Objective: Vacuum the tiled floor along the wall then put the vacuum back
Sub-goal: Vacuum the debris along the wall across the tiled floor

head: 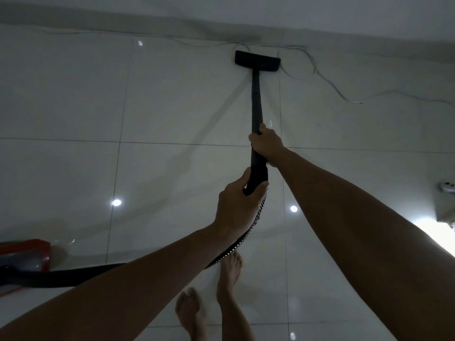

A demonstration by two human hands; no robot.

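While the red vacuum body sits far left, left hand fingers wrap the wand end, right hand grips higher. Nozzle at the wall, apparently touching a white cable. Still vacuuming; next stroke should avoid that cable.

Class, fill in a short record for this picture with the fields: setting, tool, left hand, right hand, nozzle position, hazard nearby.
setting: glossy tiled floor by a wall
tool: black vacuum wand with hose
left hand: grips the wand's lower end
right hand: grips the wand higher up
nozzle position: floor head close to the wall
hazard nearby: white cable lying beside the head
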